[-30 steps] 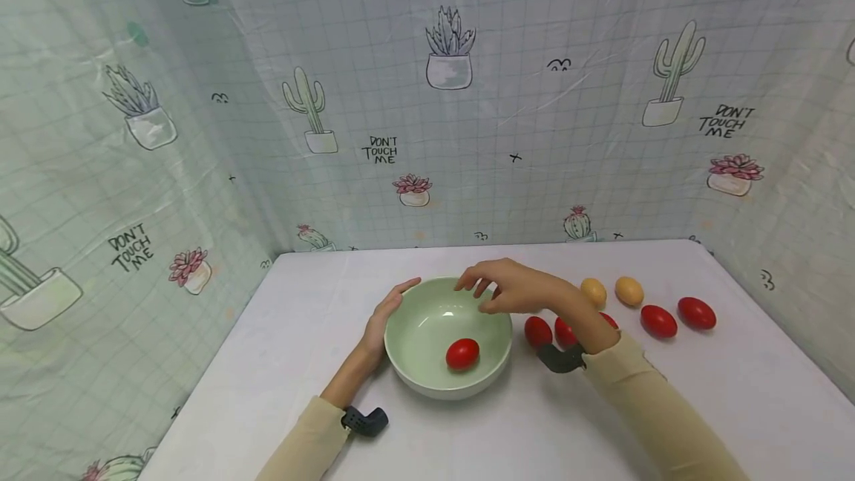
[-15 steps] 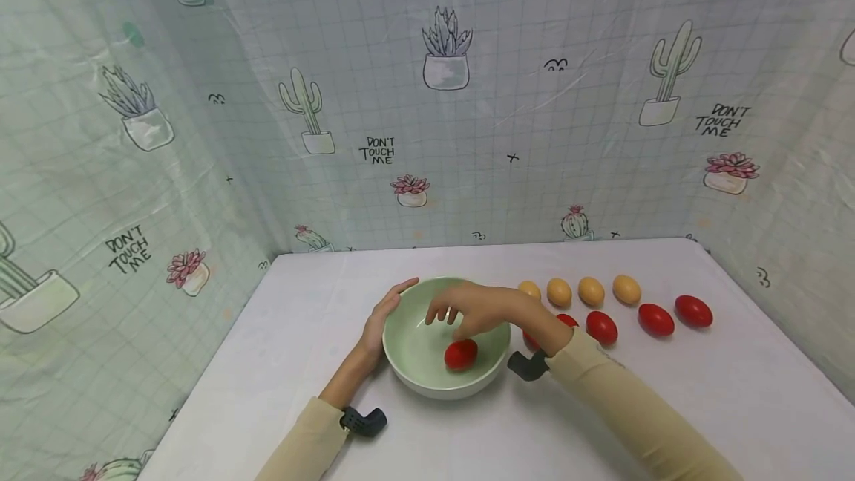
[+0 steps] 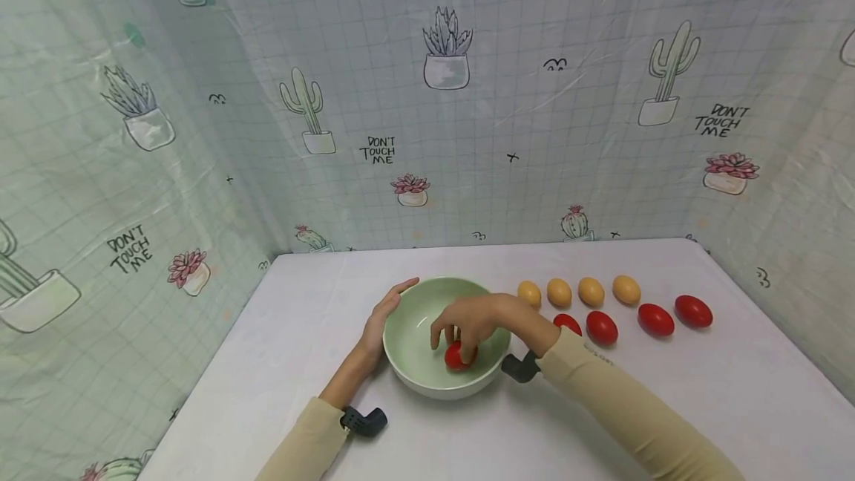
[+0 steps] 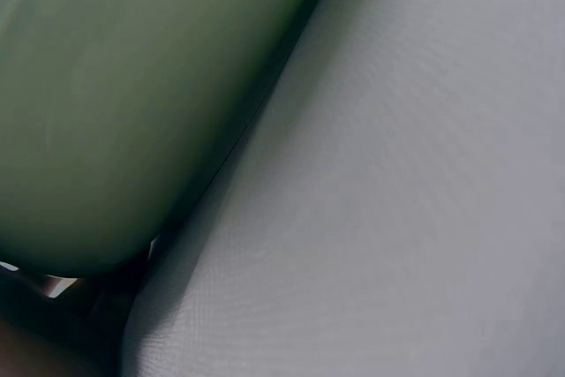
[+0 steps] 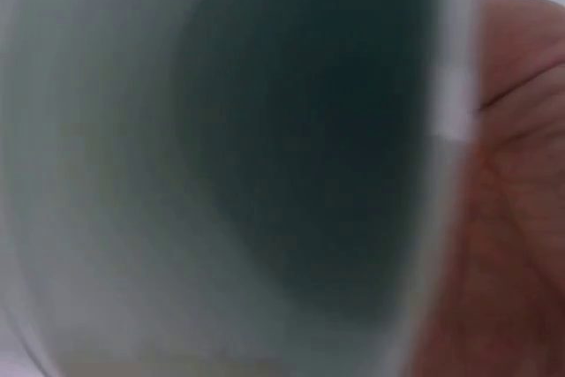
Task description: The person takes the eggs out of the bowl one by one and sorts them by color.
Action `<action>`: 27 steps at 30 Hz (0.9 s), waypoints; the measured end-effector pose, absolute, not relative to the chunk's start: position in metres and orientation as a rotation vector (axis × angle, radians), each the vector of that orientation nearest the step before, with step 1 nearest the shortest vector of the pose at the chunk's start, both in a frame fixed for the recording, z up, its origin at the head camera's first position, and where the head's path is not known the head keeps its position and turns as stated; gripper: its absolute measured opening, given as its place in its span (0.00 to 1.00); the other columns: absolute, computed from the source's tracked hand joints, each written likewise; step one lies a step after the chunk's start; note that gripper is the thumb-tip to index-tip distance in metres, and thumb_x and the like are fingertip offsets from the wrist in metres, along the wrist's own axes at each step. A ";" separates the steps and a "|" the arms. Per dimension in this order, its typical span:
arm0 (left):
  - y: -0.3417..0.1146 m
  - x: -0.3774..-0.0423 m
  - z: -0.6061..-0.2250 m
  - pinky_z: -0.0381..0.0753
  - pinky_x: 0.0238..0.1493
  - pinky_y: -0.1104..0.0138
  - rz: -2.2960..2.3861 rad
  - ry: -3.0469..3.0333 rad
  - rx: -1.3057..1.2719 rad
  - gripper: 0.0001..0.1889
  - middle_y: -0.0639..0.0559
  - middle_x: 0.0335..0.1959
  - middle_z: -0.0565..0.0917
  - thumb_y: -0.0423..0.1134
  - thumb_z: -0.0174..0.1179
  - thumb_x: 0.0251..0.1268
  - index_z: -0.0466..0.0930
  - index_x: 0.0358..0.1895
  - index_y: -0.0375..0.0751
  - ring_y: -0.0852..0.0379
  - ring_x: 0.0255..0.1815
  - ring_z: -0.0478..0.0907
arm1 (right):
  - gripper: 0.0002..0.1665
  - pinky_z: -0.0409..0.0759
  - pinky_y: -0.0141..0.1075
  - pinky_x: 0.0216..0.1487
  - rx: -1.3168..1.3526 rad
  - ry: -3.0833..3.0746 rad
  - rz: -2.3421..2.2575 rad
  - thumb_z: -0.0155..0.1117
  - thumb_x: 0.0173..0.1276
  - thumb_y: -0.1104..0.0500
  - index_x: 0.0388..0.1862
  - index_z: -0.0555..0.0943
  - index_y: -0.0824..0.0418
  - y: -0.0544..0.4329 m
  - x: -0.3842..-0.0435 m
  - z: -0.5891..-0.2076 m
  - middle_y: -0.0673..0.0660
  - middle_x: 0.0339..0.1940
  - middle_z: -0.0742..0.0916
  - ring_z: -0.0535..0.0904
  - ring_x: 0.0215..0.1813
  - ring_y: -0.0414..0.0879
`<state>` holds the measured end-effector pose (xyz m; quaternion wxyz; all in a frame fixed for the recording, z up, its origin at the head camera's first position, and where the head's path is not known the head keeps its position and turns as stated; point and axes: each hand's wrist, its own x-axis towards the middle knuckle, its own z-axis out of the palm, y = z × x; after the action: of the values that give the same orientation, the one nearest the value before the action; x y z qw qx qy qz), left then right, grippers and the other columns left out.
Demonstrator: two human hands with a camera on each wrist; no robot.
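Observation:
A pale green bowl (image 3: 414, 332) stands on the white table, with one glossy red egg-shaped piece (image 3: 453, 357) inside it. My right hand (image 3: 470, 318) reaches down into the bowl, its thumb and fingers about the red piece and partly covering it. Against the bowl's outer left side lies my left hand (image 3: 381, 325), its fingers stretched along the wall near the rim. In the left wrist view, the bowl's outer wall (image 4: 132, 112) fills the upper left. The right wrist view has the blurred bowl (image 5: 106, 174) up close beside my palm (image 5: 512, 218); the red piece is not visible there.
Right of the bowl, several yellow egg-shaped pieces (image 3: 559, 292) form a back row. Several red ones (image 3: 602, 327) lie in front of them, near my right forearm. A cactus-print curtain (image 3: 508, 110) hangs behind the white table (image 3: 320, 280).
My right hand has moved left over the bowl, then down onto the red piece inside. My left hand and the bowl stay in place.

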<state>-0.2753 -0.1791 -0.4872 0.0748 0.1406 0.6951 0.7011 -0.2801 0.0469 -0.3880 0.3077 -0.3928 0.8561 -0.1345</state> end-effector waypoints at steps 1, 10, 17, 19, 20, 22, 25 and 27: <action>-0.179 -0.275 -0.487 0.77 0.61 0.72 2.104 2.084 0.420 0.27 0.46 0.78 0.69 0.48 0.29 0.84 0.63 0.79 0.51 0.48 0.72 0.72 | 0.25 0.82 0.31 0.49 -1.035 2.263 -0.357 0.75 0.60 0.67 0.54 0.86 0.47 0.047 -0.280 -0.388 0.49 0.47 0.88 0.83 0.49 0.40; -0.181 -0.276 -0.489 0.75 0.63 0.72 2.077 2.121 0.402 0.27 0.49 0.78 0.69 0.49 0.29 0.84 0.63 0.79 0.55 0.44 0.75 0.70 | 0.20 0.80 0.29 0.45 -1.040 2.254 -0.344 0.74 0.60 0.70 0.44 0.90 0.46 0.048 -0.277 -0.387 0.46 0.42 0.88 0.81 0.45 0.38; -0.179 -0.275 -0.488 0.76 0.63 0.72 2.084 2.112 0.402 0.27 0.49 0.78 0.70 0.49 0.29 0.84 0.64 0.79 0.55 0.43 0.76 0.69 | 0.18 0.80 0.29 0.45 -1.025 2.255 -0.355 0.73 0.60 0.70 0.42 0.89 0.47 0.049 -0.275 -0.387 0.46 0.41 0.86 0.79 0.44 0.38; -0.179 -0.274 -0.488 0.76 0.63 0.72 2.081 2.111 0.402 0.27 0.49 0.78 0.69 0.49 0.29 0.84 0.64 0.79 0.55 0.43 0.76 0.69 | 0.18 0.80 0.30 0.45 -1.026 2.260 -0.353 0.73 0.61 0.69 0.41 0.89 0.46 0.049 -0.275 -0.388 0.45 0.42 0.86 0.80 0.44 0.39; -0.179 -0.274 -0.488 0.76 0.63 0.72 2.081 2.109 0.403 0.27 0.49 0.78 0.69 0.49 0.29 0.84 0.63 0.79 0.54 0.43 0.76 0.69 | 0.17 0.81 0.30 0.46 -1.026 2.262 -0.355 0.73 0.61 0.68 0.41 0.88 0.46 0.049 -0.274 -0.388 0.45 0.43 0.86 0.80 0.44 0.39; -0.179 -0.274 -0.488 0.76 0.63 0.72 2.083 2.104 0.407 0.27 0.48 0.78 0.69 0.48 0.29 0.84 0.63 0.79 0.53 0.43 0.75 0.69 | 0.17 0.81 0.30 0.46 -1.033 2.266 -0.360 0.74 0.62 0.67 0.42 0.88 0.45 0.050 -0.274 -0.389 0.45 0.43 0.86 0.80 0.45 0.39; -0.179 -0.273 -0.488 0.76 0.62 0.72 2.093 2.095 0.413 0.27 0.47 0.78 0.69 0.48 0.29 0.84 0.63 0.79 0.52 0.43 0.75 0.70 | 0.16 0.81 0.30 0.46 -1.051 2.272 -0.377 0.74 0.63 0.66 0.43 0.87 0.45 0.050 -0.273 -0.389 0.46 0.44 0.86 0.79 0.45 0.39; -0.179 -0.274 -0.488 0.77 0.62 0.72 2.099 2.094 0.414 0.27 0.47 0.78 0.69 0.47 0.29 0.84 0.63 0.79 0.52 0.44 0.74 0.70 | 0.16 0.81 0.30 0.47 -1.067 2.275 -0.385 0.74 0.63 0.66 0.43 0.86 0.46 0.050 -0.273 -0.389 0.46 0.44 0.85 0.79 0.46 0.38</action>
<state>-0.2737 -0.1790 -0.4881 0.0739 0.1378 0.6975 0.6993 -0.2730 0.0497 -0.3889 0.2951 -0.4011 0.8551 -0.1447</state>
